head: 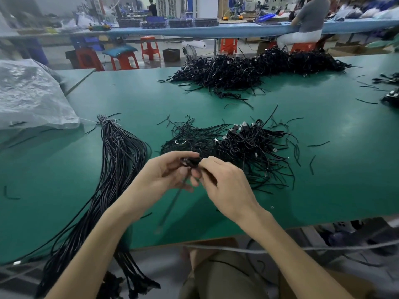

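The left hand (164, 172) and right hand (225, 183) pinch a thin black cable (190, 162), judged mid-coil; coiled black cable heap (248, 145) beyond, straight black cable bundle (121, 156) leftward undone.

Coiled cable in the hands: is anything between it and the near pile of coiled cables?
Nothing visible. The left hand and right hand pinch the coiled cable right at the front edge of the near pile.
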Motion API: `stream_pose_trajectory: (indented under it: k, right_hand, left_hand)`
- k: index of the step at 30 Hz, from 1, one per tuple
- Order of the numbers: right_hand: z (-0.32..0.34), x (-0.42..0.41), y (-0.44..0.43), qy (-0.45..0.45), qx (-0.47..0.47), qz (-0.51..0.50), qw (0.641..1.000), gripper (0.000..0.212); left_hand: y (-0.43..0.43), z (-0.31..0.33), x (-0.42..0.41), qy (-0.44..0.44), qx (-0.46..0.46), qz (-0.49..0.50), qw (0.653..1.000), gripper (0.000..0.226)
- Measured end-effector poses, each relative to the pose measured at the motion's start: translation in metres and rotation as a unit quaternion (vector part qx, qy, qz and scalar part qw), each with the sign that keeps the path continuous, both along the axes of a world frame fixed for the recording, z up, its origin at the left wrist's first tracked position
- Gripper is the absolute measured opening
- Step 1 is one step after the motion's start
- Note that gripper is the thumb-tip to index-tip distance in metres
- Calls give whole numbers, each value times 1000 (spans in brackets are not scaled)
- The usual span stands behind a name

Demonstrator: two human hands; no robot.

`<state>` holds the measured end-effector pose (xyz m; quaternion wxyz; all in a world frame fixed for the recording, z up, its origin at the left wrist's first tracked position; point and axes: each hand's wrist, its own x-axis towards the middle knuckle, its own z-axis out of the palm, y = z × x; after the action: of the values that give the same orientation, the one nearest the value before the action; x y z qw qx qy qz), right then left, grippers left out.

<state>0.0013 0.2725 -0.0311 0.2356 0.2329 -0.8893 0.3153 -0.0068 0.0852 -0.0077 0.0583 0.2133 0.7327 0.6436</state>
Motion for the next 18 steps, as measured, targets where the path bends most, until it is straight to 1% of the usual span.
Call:
stream_pose_trajectory:
  k: [2,3,4,6,7,9,11,13,15,17,18]
  right_hand:
    - [-6,0,-3,-54,-74,38,995,13]
    - [-8,1,-5,-71,-96,53,991,13]
    - [-10,2,-8,-77,-108,64,989,13]
    - [-11,2,-10,-74,-116,74,988,14]
    - [-12,1,-11,-74,-117,73,988,14]
    - [-12,1,-11,-84,-114,68,988,16]
    - [-13,0,-11,-94,-99,66,989,18]
    - [-14,1,-10,-74,-55,56,994,18]
    - [-15,2,-8,-8,44,28,999,20]
    - [-15,5,-7,89,164,3,983,18]
    - [-17,7,-7,126,204,3,971,16]
  left_hand:
    - [0,-6,-3,78,-91,46,992,29]
    - [1,-8,-4,103,-123,71,984,31]
    - [2,-10,-4,113,-127,83,982,32]
    - [5,-17,-4,101,-87,82,988,29]
    - [6,-20,-4,94,-89,84,988,27]
    - [4,-24,-7,110,-137,113,978,24]
    - [3,-26,-10,131,-201,156,958,36]
    - [2,-26,-13,108,-247,167,948,46]
    - [4,-25,-15,35,-270,160,949,52]
    - [4,-24,-18,-45,-303,149,940,53]
    - [3,-23,-21,-86,-322,132,933,52]
